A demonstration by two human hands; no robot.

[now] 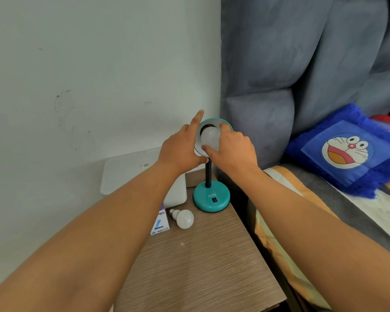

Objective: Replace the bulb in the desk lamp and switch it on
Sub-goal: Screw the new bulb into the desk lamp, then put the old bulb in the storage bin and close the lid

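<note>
A teal desk lamp stands on the wooden bedside table [212,262], its round base [203,201] carrying a black switch [214,199]. A white bulb [208,137] sits in the teal shade [221,120], which faces me. My right hand [233,147] grips this bulb with thumb and fingers. My left hand [181,149] holds the shade's left rim, index finger pointing up. A second white bulb [184,218] lies on the table beside a small bulb box [159,225].
A white box-like object [176,188] stands behind the loose bulb, and a flat white panel [126,172] leans on the wall. Right of the table is a bed with a grey padded headboard [279,86] and a blue cartoon cushion [347,152].
</note>
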